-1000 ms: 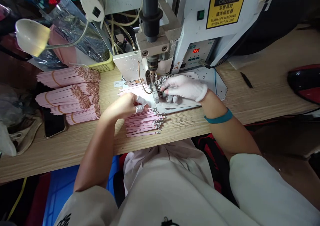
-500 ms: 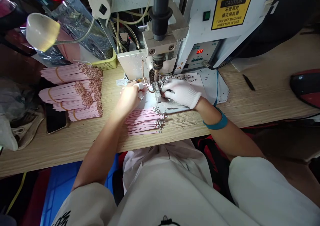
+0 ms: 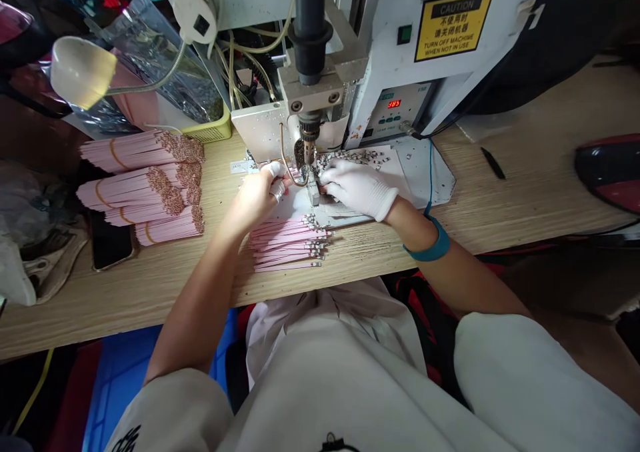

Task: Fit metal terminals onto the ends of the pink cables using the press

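Note:
My left hand (image 3: 260, 192), with white coverings on some fingertips, is closed in a pinch left of a small metal block (image 3: 313, 189); what it holds is too small to make out. My right hand (image 3: 357, 187), in a white glove, has its fingers closed at the right side of that block, hiding whatever is in them. Straight above the block stands the tip of a soldering machine (image 3: 309, 149), with a bent copper-coloured tube (image 3: 283, 149) beside it. Small metal connectors (image 3: 367, 157) lie scattered behind my right hand. Pink wires with metal ends (image 3: 285, 244) lie nearer me.
Banded bundles of pink wires (image 3: 133, 189) lie at left, near a phone (image 3: 111, 239). A lamp (image 3: 83, 72) reaches in above a yellow basket (image 3: 213, 131). The machine's control panel (image 3: 397, 112) shows red digits. A black pointed piece (image 3: 493, 163) lies at right.
My left hand has turned a little and its covered fingertips have come up into clearer view. My right hand stays by the block. The whole view has shifted slightly.

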The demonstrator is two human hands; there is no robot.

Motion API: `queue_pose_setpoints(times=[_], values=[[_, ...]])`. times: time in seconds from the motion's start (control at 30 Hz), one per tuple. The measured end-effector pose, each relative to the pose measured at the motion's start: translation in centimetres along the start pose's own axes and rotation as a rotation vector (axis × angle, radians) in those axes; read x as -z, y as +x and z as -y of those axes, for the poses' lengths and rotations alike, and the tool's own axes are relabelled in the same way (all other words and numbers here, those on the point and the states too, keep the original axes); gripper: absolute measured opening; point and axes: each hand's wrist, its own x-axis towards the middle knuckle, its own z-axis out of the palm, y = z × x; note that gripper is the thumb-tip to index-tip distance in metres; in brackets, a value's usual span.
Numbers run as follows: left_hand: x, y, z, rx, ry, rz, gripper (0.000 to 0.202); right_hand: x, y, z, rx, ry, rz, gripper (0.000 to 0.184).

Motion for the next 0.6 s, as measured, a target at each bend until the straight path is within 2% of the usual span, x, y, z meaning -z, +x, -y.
queue_pose_setpoints(times=[0.07, 0.17, 0.3, 0.4, 0.5, 0.6], values=[[-0.05, -0.03, 0.27, -0.007, -0.114, 0.039, 0.007, 0.03, -0.03, -0.28, 0.021, 0.058, 0.004, 0.024], [-0.2, 0.04, 0.59, -0.012, -0.253, 0.103, 0.016, -0.07, -0.06, -0.56, 0.017, 0.086, -0.01, 0.022], [-0.26, 0.1, 0.78, -0.051, -0.327, 0.138, 0.027, -0.11, -0.05, -0.59, 0.006, 0.155, -0.068, 0.02], [-0.18, 0.09, 0.87, -0.074, -0.31, 0.159, 0.03, 0.1, -0.02, -0.47, -0.066, 0.458, -0.13, 0.014], [-0.12, 0.06, 0.77, -0.071, -0.308, 0.174, 0.032, 0.34, 0.1, -0.14, -0.223, 0.901, -0.029, 0.012], [-0.1, 0.08, 0.41, -0.076, -0.32, 0.182, 0.035, 0.55, 0.34, 0.35, -0.285, 1.137, 0.004, 0.007]])
